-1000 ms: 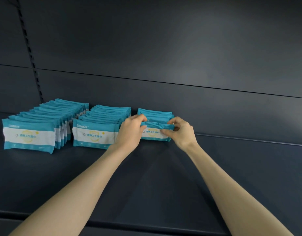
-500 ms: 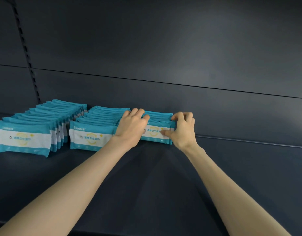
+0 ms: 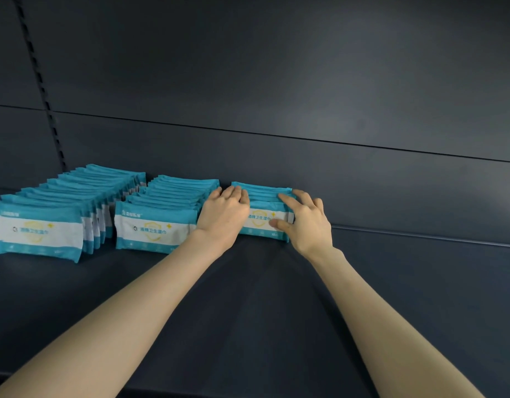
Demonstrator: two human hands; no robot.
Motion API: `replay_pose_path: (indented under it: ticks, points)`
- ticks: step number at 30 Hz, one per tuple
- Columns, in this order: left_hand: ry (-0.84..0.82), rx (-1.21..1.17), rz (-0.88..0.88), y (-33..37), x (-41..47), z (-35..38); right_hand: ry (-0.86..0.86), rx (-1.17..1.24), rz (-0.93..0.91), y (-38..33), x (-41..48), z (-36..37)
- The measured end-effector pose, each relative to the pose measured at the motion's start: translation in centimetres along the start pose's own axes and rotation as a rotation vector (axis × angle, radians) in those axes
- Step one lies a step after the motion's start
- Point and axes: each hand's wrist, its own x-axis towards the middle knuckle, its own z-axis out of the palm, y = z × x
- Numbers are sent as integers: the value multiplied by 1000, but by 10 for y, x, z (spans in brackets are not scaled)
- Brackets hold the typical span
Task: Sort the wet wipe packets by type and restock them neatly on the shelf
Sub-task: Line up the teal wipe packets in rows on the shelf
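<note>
1. Head view is looking down at a dark grey metal shelf (image 3: pixel 248 311), with both bare forearms reaching in from its front edge.
2. A short row of teal-and-white plastic wet wipe packets (image 3: pixel 265 192) is standing upright near the back edge of the shelf, roughly midway along the part in view, with the printed faces turned toward the front edge.
3. The left hand (image 3: pixel 223 216) is resting on the left end of the short row. Its fingers (image 3: pixel 236 193) are curling over the top edges of the packets there and gripping them.
4. The right hand (image 3: pixel 308 225) is lying against the right end of the same row. Its fingers are spreading out and staying mostly straight, so they are not closing round anything.
5. The right index finger (image 3: pixel 287 199) is stretching across the packet tops, while the right thumb (image 3: pixel 278 224) is pressing on the white printed face of the front packet (image 3: pixel 261 222).
6. A middle row of the same teal-and-white packets (image 3: pixel 173 193) is sitting just beside the short row on its left, almost touching the left hand.
7. A longer row of the same packets (image 3: pixel 75 191) is running from the back-left corner of the shelf toward the front edge, with a narrow gap separating it from the middle row.
8. A dark grey back panel (image 3: pixel 276 81) is rising behind the shelf, and a slotted metal upright (image 3: pixel 38 79) is running down it toward the back-left corner.
</note>
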Motion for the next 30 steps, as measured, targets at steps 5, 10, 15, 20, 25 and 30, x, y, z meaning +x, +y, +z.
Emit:
replay_pose_path:
  ticks: [5, 10, 15, 20, 25, 30]
  points:
    - [-47, 57, -60, 1, 0, 0, -51, -32, -61, 2, 2, 0]
    - [-63, 10, -43, 3, 0, -10, -103, -80, -21, -6, 1, -7]
    - [141, -247, -44, -15, -28, -63, 9, 37, 16, -33, -21, -46]
    - [250, -644, -49, -29, -97, -117, 218, 157, -25, -63, -84, -78]
    - [353, -892, -7, -18, -193, -129, 335, 281, -60, -83, -187, -79]
    - [243, -1006, -64, 20, -294, -108, 248, 401, 16, -83, -301, -42]
